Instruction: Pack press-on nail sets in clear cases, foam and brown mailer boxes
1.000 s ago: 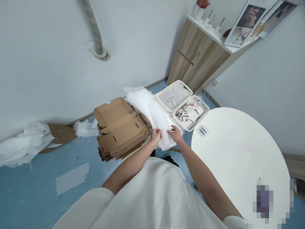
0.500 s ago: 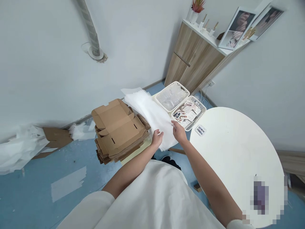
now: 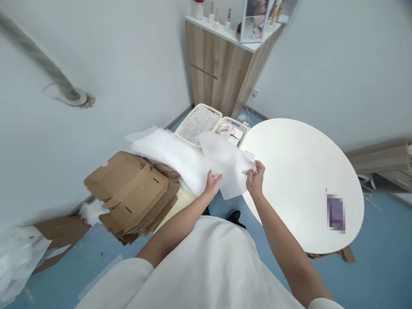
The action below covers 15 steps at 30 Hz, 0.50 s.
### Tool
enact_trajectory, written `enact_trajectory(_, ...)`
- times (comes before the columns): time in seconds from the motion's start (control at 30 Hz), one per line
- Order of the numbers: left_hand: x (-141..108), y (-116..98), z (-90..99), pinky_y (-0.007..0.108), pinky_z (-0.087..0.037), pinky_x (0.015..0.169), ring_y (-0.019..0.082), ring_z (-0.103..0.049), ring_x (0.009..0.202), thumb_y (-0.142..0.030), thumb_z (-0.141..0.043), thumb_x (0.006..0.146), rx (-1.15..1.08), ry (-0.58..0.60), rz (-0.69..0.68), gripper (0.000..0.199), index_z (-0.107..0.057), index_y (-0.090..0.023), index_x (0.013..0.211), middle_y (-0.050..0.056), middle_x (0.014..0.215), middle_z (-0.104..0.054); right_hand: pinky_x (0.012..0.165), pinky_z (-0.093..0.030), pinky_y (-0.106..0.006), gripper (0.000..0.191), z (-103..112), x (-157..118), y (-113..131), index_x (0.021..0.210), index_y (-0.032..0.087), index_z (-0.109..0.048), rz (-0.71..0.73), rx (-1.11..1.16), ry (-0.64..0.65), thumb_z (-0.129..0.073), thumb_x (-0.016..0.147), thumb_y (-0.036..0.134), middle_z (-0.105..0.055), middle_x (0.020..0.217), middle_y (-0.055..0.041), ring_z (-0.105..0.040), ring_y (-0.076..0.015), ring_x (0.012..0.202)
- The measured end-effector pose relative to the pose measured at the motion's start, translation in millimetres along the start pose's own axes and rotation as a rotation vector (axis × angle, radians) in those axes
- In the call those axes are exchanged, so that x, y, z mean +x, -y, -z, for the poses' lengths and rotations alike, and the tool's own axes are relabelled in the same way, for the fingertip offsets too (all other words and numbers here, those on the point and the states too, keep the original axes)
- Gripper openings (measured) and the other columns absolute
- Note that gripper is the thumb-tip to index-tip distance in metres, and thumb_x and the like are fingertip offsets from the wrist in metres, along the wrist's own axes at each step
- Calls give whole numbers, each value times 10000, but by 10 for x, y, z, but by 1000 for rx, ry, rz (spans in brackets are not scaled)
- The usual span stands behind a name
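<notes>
Head | right hand [image 3: 255,179]: arm outstretched, pinching white sheet [image 3: 228,162] at its left | left hand [image 3: 212,185]: thumb, finger apart; cardboard stack [image 3: 130,189] leftward

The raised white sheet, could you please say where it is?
In the head view, the sheet is just right of centre, in the right hand, by the round table.

Even, cool light falls across the round white desk [image 3: 299,180].
Pixel blocks obscure a purple object [image 3: 336,213]; a grey cylindrical pipe [image 3: 48,65] looks blurred.
</notes>
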<state>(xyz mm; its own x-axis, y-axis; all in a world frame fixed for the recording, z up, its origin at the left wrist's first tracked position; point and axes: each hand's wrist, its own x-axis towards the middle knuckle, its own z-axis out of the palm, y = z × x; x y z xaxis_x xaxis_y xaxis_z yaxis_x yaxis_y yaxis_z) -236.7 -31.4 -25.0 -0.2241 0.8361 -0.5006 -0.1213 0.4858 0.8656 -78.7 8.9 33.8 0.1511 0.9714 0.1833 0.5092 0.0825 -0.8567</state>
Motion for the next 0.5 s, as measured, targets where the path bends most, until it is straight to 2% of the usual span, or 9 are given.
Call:
enact_trajectory(0.07,-28,5,-238,277,-453,802,165,-546,1000,-296,-547,765,-20,103,-93,689,-148,-220,1322,124,1200,-474,870,-393,-366,432,241,-94,-197,1227,203,-311,-44,-34,-83,-347,796,221,-447,1170,-101,-470,-180,1047)
enact_trajectory(0.13,-57,24,-482,283,-459,794,151,-564,940,-208,-571,734,23,156,-183,734,-141,-229,1328,104,1156,-507,875,-390,-369,420,501,-215,-408,1217,211,-333,-73,-68,-146,-339,797,218,-439,1184,-96,-482,-173,1022)
enact_trajectory(0.3,-140,69,-1039,328,-436,814,150,-577,816,-137,-543,717,439,238,-332,784,-109,-212,1366,76,1051,-558,791,-440,-357,379,1198,-550,-901,1168,213,-413,-144,-88,-172,-345,796,228,-467,1149,-96,-529,-161,895)
enact_trajectory(0.4,-206,89,-1366,335,-411,838,187,-557,926,-138,-514,737,712,353,-425,795,-58,-218,1382,83,1111,-541,770,-452,-343,343,1594,-696,-1151,1119,215,-478,-120,-89,-136,-357,798,224,-494,1111,-87,-519,-169,918)
enact_trajectory(0.5,-278,141,-1697,335,-409,827,226,-500,1058,-142,-477,764,933,475,-492,773,-29,-259,1384,92,1261,-447,738,-461,-334,339,1918,-798,-1403,1106,210,-508,-98,-109,-143,-372,796,211,-498,1100,-94,-524,-166,880)
